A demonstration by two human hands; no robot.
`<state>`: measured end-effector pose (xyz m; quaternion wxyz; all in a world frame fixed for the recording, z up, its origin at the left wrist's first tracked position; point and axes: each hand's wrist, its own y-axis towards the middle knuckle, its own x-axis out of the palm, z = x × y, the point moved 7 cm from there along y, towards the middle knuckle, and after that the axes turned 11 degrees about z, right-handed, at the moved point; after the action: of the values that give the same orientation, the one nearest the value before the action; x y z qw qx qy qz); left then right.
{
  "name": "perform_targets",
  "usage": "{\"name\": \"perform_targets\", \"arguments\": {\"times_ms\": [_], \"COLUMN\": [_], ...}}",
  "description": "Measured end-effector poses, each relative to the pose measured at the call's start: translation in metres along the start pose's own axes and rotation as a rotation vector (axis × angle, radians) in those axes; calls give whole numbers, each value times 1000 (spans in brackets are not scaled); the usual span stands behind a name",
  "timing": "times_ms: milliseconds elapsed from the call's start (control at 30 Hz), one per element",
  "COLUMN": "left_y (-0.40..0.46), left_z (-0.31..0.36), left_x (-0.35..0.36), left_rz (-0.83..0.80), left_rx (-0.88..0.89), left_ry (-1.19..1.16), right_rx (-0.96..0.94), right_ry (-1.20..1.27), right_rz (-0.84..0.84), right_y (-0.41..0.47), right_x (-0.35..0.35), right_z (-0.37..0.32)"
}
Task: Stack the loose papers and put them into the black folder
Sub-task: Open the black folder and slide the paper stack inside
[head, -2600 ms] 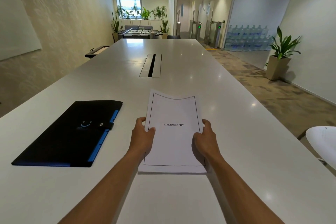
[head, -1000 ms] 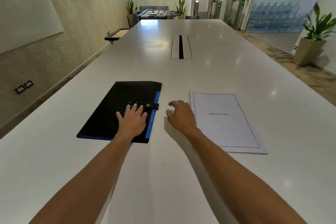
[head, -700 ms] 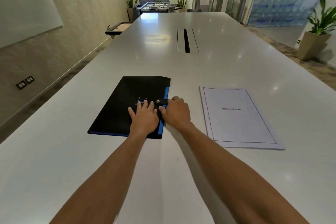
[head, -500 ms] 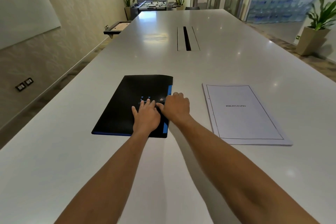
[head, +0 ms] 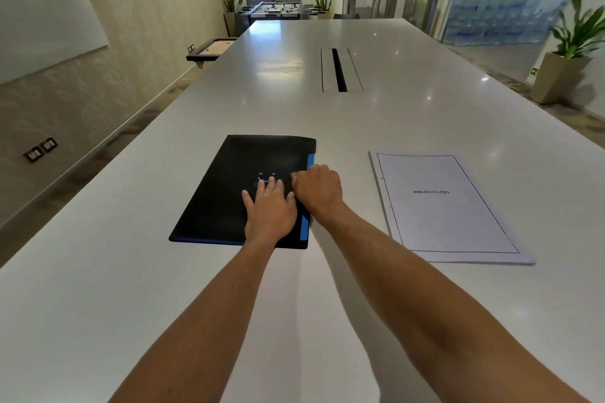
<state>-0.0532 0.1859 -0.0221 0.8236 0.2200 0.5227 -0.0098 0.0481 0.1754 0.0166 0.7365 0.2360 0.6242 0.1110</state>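
The black folder with blue edging lies closed and flat on the white table, left of centre. My left hand rests flat on its cover, fingers spread. My right hand is curled over the folder's right edge, fingers closed at the snap strap, which the hand hides. The stack of papers, squared up with a "BIBLIOGRAPHY" page on top, lies on the table to the right, apart from both hands.
A cable slot is set into the table farther ahead. A wall runs along the left. A potted plant stands on the floor at right, past the table's edge.
The paper stack was put down on the right. Both hands went to the folder: the left pressed flat on the cover, the right closed in on the strap at its right edge.
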Motion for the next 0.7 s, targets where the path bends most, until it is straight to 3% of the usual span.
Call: {"name": "perform_targets", "arguments": {"times_ms": [433, 700], "left_y": [-5, -2], "left_z": [9, 16], "left_x": [4, -8], "left_rz": [-32, -63], "left_rx": [65, 41], "left_ry": [72, -38], "right_rx": [412, 612], "right_ry": [492, 1081], "right_rz": [133, 166], "right_y": [-19, -27], "right_x": [14, 16], "right_z": [46, 55]}}
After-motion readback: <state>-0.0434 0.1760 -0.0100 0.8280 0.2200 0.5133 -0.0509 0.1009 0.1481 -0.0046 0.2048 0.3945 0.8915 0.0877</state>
